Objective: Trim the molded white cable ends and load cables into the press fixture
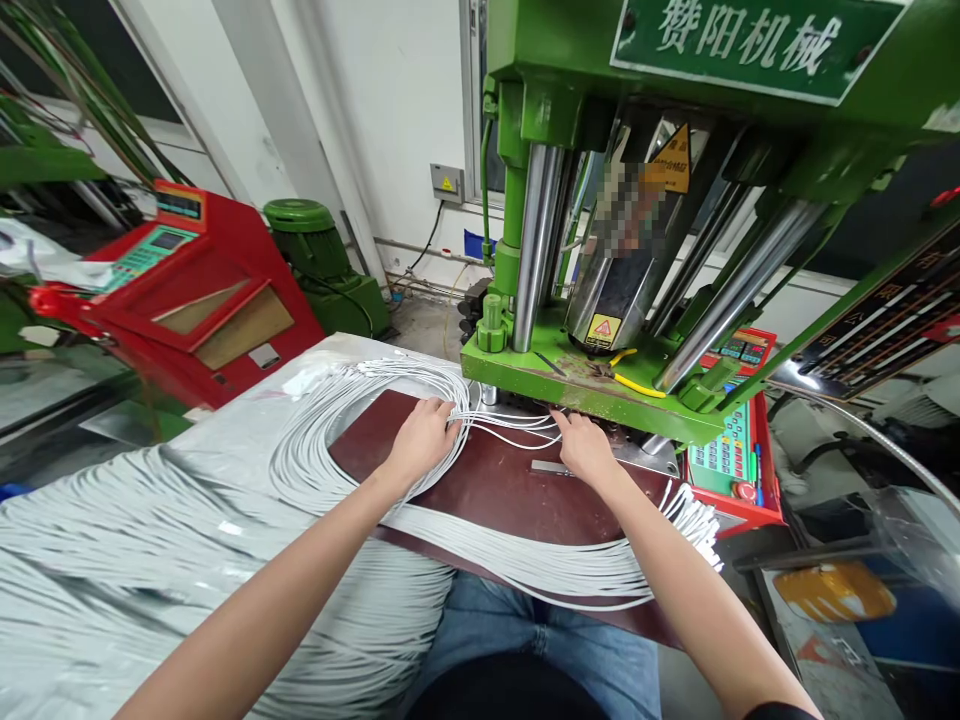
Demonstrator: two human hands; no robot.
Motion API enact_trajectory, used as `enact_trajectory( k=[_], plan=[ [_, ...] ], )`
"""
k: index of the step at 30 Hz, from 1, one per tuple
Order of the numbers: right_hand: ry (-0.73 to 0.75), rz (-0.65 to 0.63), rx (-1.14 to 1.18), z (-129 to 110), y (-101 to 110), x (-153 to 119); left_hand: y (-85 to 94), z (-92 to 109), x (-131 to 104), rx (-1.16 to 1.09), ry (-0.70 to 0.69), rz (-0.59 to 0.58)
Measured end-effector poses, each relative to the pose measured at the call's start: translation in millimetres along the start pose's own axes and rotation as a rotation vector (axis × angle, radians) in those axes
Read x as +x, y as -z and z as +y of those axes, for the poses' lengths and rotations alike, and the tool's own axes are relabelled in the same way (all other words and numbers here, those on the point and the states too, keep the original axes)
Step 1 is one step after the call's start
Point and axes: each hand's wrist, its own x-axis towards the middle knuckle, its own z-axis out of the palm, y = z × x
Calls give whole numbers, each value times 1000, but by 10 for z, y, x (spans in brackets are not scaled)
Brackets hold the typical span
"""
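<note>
My left hand (pixel 425 437) is closed around a few white cables (pixel 517 420) at the right side of a large looped bundle of white cables (pixel 300 440). Those few strands run right, into the gap under the green press plate (pixel 585 385). My right hand (pixel 585 447) is at that gap, fingers bent at the strands' ends with the index fingertip at the plate's edge; the fingertips are partly hidden. A flat metal strip (pixel 549 467) lies on the dark red board (pixel 480 495) beside my right hand. The bundle's white-tipped ends (pixel 694 525) lie under my right forearm.
Yellow-handled pliers (pixel 637 388) rest on the press plate. A heap of white cables (pixel 150 560) covers the left side. Steel columns (pixel 538 250) rise from the press. Control panels stand on a red cabinet (pixel 240 290) at left and a red box (pixel 739 500) at right.
</note>
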Motion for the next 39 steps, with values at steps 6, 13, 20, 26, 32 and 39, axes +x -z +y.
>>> enact_trajectory(
  k=[6, 13, 20, 26, 32, 39],
  plan=[
    [99, 54, 174, 89, -51, -346, 235, 85, -316, -169, -208, -228],
    [213, 40, 283, 261, -286, -575, 331, 86, -691, -382, -293, -625],
    [181, -39, 307, 141, -178, -658, 269, 56, -639, -446, -391, -667],
    [264, 18, 426, -52, -6, -723, 301, 58, -615, -547, -388, -677],
    [346, -112, 656, -330, 140, -760, 372, 43, -586, -658, -225, -803],
    [351, -296, 592, -485, 53, -797, 409, -22, -553, -965, -10, -817]
  ],
)
